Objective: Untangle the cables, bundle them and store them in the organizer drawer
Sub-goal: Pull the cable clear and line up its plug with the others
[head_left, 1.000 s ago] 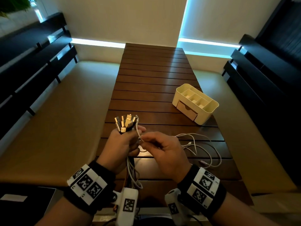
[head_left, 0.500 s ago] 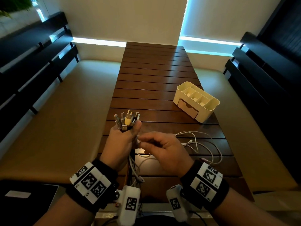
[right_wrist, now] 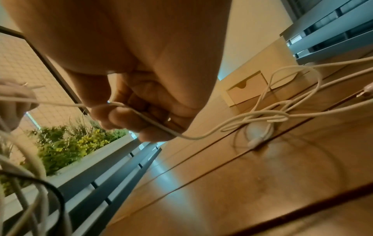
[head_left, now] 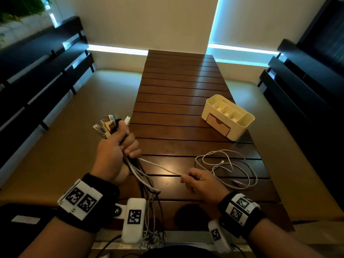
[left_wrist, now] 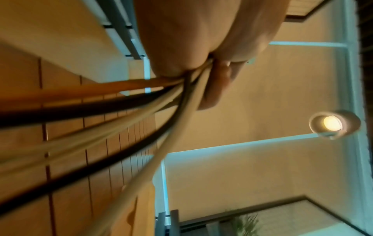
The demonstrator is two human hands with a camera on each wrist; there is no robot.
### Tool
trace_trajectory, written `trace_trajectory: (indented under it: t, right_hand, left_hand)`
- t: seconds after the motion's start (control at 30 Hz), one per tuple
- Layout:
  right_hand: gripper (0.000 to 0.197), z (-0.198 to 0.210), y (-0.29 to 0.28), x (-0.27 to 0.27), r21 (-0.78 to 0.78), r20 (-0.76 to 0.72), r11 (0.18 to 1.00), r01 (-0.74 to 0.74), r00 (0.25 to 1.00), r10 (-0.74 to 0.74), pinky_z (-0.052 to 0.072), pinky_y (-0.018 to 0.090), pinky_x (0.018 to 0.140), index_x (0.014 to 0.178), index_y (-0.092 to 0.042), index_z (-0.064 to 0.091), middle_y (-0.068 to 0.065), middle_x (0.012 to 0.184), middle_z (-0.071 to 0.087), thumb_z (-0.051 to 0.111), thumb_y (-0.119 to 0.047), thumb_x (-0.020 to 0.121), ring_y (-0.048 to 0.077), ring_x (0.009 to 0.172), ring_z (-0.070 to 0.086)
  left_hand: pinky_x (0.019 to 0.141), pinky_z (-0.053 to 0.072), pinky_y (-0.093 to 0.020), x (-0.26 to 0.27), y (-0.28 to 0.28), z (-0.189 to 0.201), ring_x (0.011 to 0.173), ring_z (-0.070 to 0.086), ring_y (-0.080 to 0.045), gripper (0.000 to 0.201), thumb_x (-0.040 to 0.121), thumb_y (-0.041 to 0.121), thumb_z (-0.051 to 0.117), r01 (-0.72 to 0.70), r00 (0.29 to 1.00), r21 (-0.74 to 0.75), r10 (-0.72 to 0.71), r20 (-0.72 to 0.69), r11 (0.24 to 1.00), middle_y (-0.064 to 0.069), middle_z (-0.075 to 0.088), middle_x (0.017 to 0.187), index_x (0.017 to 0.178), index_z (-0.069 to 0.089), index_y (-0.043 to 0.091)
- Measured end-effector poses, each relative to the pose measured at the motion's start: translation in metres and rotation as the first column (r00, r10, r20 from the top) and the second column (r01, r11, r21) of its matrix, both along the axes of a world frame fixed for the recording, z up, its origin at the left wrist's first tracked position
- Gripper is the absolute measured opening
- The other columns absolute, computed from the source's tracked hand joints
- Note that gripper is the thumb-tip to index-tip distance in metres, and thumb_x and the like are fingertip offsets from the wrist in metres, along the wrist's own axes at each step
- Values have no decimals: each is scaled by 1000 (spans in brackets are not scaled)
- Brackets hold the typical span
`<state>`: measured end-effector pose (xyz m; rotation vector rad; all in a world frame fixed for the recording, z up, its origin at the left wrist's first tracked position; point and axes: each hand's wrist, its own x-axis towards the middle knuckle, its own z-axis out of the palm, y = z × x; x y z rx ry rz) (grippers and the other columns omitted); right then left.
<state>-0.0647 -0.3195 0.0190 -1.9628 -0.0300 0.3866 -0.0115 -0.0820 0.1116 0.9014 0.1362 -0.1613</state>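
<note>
My left hand (head_left: pixel 119 148) grips a bundle of cables (head_left: pixel 147 185) just left of the table's left edge, their plugs (head_left: pixel 109 124) fanned out above the fist. White, black and orange strands (left_wrist: pixel 125 127) hang down from the fist past the near table edge. My right hand (head_left: pixel 197 180) pinches one thin white cable (head_left: pixel 160 167) that runs taut from the left fist. In the right wrist view that cable (right_wrist: pixel 141 116) passes through the curled fingers and trails into loose loops (right_wrist: pixel 270 115) on the table. The cream organizer (head_left: pixel 228 116) stands at the right, its drawer (head_left: pixel 218 124) shut.
The loose white cable coil (head_left: pixel 229 165) lies on the slatted wooden table (head_left: pixel 178 86) right of my right hand. Tan bench seats (head_left: pixel 55 136) flank the table, with dark slatted backrests (head_left: pixel 37 71) on both sides. A plant box (right_wrist: pixel 66 143) shows in the right wrist view.
My hands have drawn apart: the left hand rose to the left with the bundle, the right hand slid right and down along the white cable, which is now stretched between them.
</note>
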Motion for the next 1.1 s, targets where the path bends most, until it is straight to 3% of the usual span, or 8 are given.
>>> trace_trajectory:
  t: [0.13, 0.3, 0.5, 0.63, 0.73, 0.9, 1.0, 1.1]
  right_hand:
    - [24, 25, 6, 8, -123, 150, 991, 45, 988, -26, 40, 18, 59, 74, -29, 58, -12, 63, 53, 59, -31, 97, -2, 56, 46]
    - [16, 65, 31, 9, -2, 276, 1000, -26, 961, 26, 42, 20, 60, 84, -27, 61, -8, 69, 54, 56, -27, 99, 5, 62, 49]
    - [14, 73, 36, 8, -25, 341, 997, -68, 937, 72, 41, 19, 59, 94, -18, 66, 3, 73, 60, 55, -24, 99, 13, 63, 52]
    - [15, 68, 34, 12, -35, 335, 997, -64, 939, 72, 45, 25, 62, 97, -18, 70, 10, 81, 65, 57, -26, 98, 22, 72, 57]
    - [13, 68, 35, 13, -50, 333, 996, -71, 939, 84, 47, 31, 66, 95, -25, 70, 6, 82, 66, 58, -29, 97, 21, 73, 59]
    - [10, 68, 37, 16, -38, 352, 996, -84, 931, 92, 44, 18, 60, 94, -28, 69, -4, 76, 64, 59, -28, 96, 10, 64, 54]
    - [10, 62, 28, 20, 41, 308, 998, -47, 951, 33, 45, 23, 59, 87, -30, 65, -11, 66, 58, 61, -27, 95, 6, 58, 51]
    - [14, 50, 9, 23, -31, 286, 998, 57, 957, -46, 49, 26, 60, 85, -24, 66, -5, 67, 60, 60, -30, 96, 8, 59, 54]
  left_hand:
    - [41, 18, -21, -5, -4, -8, 43, 18, -11, 19, 90, 25, 61, 124, 989, 292, -143, 44, 948, 3, 22, 57, 78, 48, 19]
    - [42, 33, -26, -14, -20, -20, 40, 34, -13, 17, 95, 17, 63, 171, 949, 658, -303, 91, 733, 1, 38, 49, 84, 57, 5]
    - [43, 35, -25, -16, -17, -15, 40, 38, -12, 16, 94, 21, 63, 207, 905, 692, -404, 134, 692, 1, 43, 49, 97, 69, 6]
    - [43, 35, -27, -14, -11, -12, 41, 38, -16, 24, 94, 25, 64, 292, 861, 744, -505, 70, 601, -6, 44, 50, 75, 62, 11]
    - [43, 35, -28, -12, -7, -11, 42, 39, -17, 26, 93, 26, 64, 307, 857, 779, -514, 24, 547, -10, 45, 53, 77, 63, 7]
    - [42, 33, -27, -10, -4, -13, 42, 34, -15, 27, 94, 26, 62, 314, 875, 758, -485, 2, 571, -9, 40, 54, 84, 64, 1]
    - [42, 27, -24, -3, 2, -18, 40, 26, -14, 23, 94, 20, 62, 217, 949, 649, -313, 34, 729, 0, 32, 49, 88, 64, -2]
    - [41, 22, -19, 4, 17, -19, 42, 18, -9, 22, 94, 20, 61, 93, 986, 492, -147, 72, 865, -1, 22, 53, 72, 62, 16]
